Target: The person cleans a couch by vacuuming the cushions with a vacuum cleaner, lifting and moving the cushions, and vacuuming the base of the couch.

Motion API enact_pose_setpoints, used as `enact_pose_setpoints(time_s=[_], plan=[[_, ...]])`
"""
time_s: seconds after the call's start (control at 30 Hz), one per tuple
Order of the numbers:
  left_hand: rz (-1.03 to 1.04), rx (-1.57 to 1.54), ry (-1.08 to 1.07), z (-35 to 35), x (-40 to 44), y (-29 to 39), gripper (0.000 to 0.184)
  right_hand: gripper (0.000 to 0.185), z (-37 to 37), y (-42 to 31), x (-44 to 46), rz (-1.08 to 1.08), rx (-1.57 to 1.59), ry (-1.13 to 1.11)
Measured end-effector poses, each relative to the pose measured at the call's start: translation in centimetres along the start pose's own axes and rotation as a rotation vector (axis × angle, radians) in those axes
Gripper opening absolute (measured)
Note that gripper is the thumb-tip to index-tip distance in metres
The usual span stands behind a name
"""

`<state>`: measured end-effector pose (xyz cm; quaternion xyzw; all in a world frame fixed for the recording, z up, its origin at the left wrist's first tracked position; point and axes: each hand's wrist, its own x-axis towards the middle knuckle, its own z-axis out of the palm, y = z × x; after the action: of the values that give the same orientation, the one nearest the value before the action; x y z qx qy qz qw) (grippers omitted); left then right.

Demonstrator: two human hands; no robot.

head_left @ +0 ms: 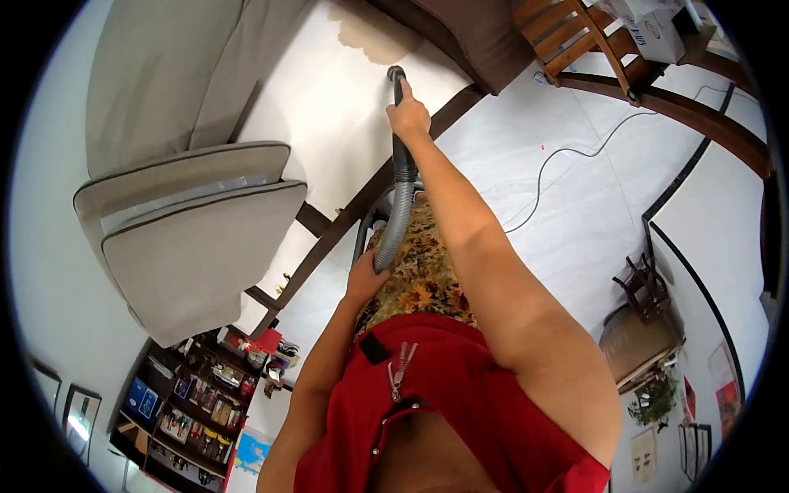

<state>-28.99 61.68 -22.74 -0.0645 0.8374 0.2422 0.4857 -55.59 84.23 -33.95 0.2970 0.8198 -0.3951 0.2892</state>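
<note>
1. Red top (493, 403) with a metal zip pull (397, 380) fills the space closest to the camera, above loose trousers printed with golden-brown flowers (423, 275).
2. The right hand (408, 115) stretches far forward, its fingers wrapped round a rigid black plastic tube (401, 152), one finger lying along it.
3. Lower and nearer the body, the left hand (366, 279) curls round a ribbed grey flexible hose (400, 215), which bends up to join the tube.
4. At its far end the tube carries a round black head (396, 73), close to the edge of an irregular tan patch (370, 34) on a flat white sofa base (316, 135).
5. Dark brown wooden framing (456, 109) edges that base; a big dark brown cushion (497, 45) sits near its far corner.
6. Over on the person's left, I see grey-beige padded cushions (205, 238) with dark piping, two of them leaning one in front of the other.
7. Pale tiled floor (493, 152) spreads to the right, crossed by a thin grey cable (567, 149), with a slatted brown wooden chair (567, 41) beyond.
8. Behind, on the left, stands a dark shelf unit (156, 435) crowded with small items; on the right, a dark wooden stool (645, 287).
</note>
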Motion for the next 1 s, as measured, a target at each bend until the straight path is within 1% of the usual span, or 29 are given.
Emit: enact_pose_setpoints(time_s=[0.07,0.13,0.23,0.27,0.33,0.37,0.4,0.43,0.47,0.53,0.57,0.6,0.67,0.73,0.8,0.87,0.93,1.0], plan=[[0.012,0.008,-0.026,0.7,-0.3,-0.7,0.043,0.077,1.0,0.0,-0.8,-0.034,-0.059,-0.023],[0.049,0.048,-0.051,1.3,-2.2,-2.8,0.044,0.081,4.5,2.1,-2.3,-0.096,-0.101,-0.112],[0.095,0.138,-0.026,3.0,-5.5,-8.2,0.045,0.084,8.0,3.6,-5.9,-0.071,-0.052,-0.345],[0.108,0.173,-0.007,3.4,-6.2,-9.2,0.046,0.085,9.8,4.8,-6.4,-0.097,-0.028,-0.377],[0.107,0.223,-0.036,2.4,-7.4,-8.6,0.048,0.084,12.3,6.9,-7.5,-0.192,-0.013,-0.338],[0.109,0.25,-0.045,1.5,-8.0,-7.9,0.05,0.084,10.2,5.8,-8.5,-0.113,0.046,-0.4],[0.12,0.229,-0.003,0.9,-8.3,-7.2,0.051,0.085,7.4,4.3,-9.2,-0.041,0.101,-0.455],[0.112,0.198,0.037,0.6,-8.5,-6.9,0.051,0.084,6.8,4.1,-9.0,-0.082,0.153,-0.358],[0.107,0.165,0.073,0.4,-8.1,-6.6,0.051,0.087,4.2,2.6,-9.3,-0.102,0.2,-0.321],[0.245,0.102,0.113,0.1,-5.8,-5.2,0.051,0.088,-1.6,-1.3,-10.4,-0.261,0.15,-0.18],[0.31,0.069,0.128,0.1,-4.9,-4.4,0.051,0.086,-5.2,-3.6,-11.3,-0.306,0.172,-0.152],[0.34,0.053,0.115,0.1,-4.0,-2.6,0.05,0.084,-8.8,-5.8,-12.3,-0.352,0.195,-0.127],[0.404,0.028,0.094,-0.9,-1.4,3.6,0.047,0.084,-14.7,-9.6,-14.0,-0.508,0.228,-0.006],[0.464,-0.131,0.16,-2.7,0.1,9.8,0.043,0.082,-18.7,-12.6,-13.8,-0.781,0.282,0.273],[0.494,-0.179,0.222,-4.0,2.4,15.0,0.045,0.078,-23.0,-15.9,-12.1,-0.645,0.049,0.282],[0.631,-0.107,0.366,-3.8,5.9,18.9,0.05,0.076,-25.3,-18.0,-8.5,-0.65,-0.095,0.311],[0.627,-0.14,0.286,-3.8,7.3,23.9,0.05,0.075,-26.5,-19.5,-4.9,-0.71,-0.3,0.328],[0.544,-0.193,0.174,-3.2,6.9,28.8,0.053,0.073,-26.9,-19.8,-3.1,-0.684,-0.517,0.257]])
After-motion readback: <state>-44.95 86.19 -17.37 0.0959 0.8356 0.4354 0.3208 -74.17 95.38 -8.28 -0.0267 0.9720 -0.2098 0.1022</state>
